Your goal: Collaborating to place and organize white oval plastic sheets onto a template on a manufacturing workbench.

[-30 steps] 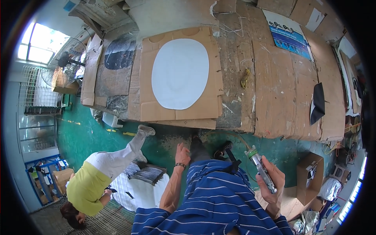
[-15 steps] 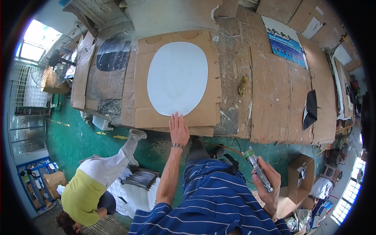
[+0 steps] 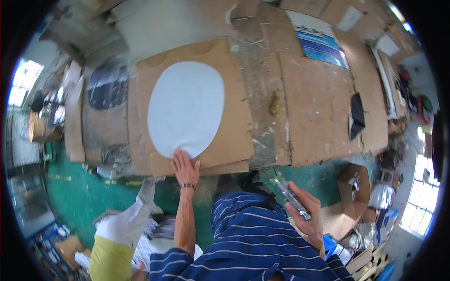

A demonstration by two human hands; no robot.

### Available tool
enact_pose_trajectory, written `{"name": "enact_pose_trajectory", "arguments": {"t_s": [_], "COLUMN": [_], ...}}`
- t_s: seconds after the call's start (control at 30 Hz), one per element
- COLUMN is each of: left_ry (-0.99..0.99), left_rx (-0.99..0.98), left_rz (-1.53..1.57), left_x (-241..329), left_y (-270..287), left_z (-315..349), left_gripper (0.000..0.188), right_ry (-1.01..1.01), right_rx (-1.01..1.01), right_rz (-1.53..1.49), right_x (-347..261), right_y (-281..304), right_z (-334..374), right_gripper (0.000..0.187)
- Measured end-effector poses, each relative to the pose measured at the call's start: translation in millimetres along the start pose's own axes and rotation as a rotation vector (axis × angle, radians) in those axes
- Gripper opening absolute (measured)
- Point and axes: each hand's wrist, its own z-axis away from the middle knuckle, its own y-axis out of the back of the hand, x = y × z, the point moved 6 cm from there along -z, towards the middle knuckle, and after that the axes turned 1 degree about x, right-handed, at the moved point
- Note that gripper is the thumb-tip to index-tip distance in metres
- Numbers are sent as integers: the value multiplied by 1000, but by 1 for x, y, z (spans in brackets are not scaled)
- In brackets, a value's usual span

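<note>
A white oval sheet (image 3: 186, 107) lies on a brown cardboard panel (image 3: 232, 136) on the workbench. My left hand (image 3: 186, 169) is spread out, its fingertips pressing the sheet's near edge, where small creases show; the palm rests over the panel's front. Over the floor to the right of my body, my right hand (image 3: 304, 206) is closed around a slim silver metal tool (image 3: 291, 198) with a green collar at its far end. Its exact kind is not clear. A thin brownish hose runs near the tool's tip.
The bench is covered with worn cardboard (image 3: 307, 112), holding a black piece (image 3: 357, 116), a blue printed sheet (image 3: 321, 46) and a dark oval mark (image 3: 108, 86). An open carton (image 3: 354, 189) stands right. A person in a yellow top (image 3: 110, 260) is at lower left.
The view has swung, shifting the bench left. My left hand stays at the sheet's near edge, its thumb now spread wider, and creases show there. My right hand still grips the silver tool.
</note>
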Motion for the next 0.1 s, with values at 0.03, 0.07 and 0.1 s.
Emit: {"name": "enact_pose_trajectory", "arguments": {"t_s": [0.03, 0.07, 0.1], "left_ry": [31, 35, -17], "left_rx": [-73, -22, -25], "left_rz": [-17, -34, -13], "left_x": [8, -1, 22], "left_y": [-9, -21, -29], "left_z": [0, 4, -11], "left_gripper": [96, 101, 101], "right_ry": [-26, -23, -19], "right_rx": [53, 31, 4], "right_rz": [22, -14, -48], "right_x": [3, 6, 11], "right_y": [3, -1, -6], "right_z": [-2, -5, -11], "right_gripper": [64, 66, 69]}}
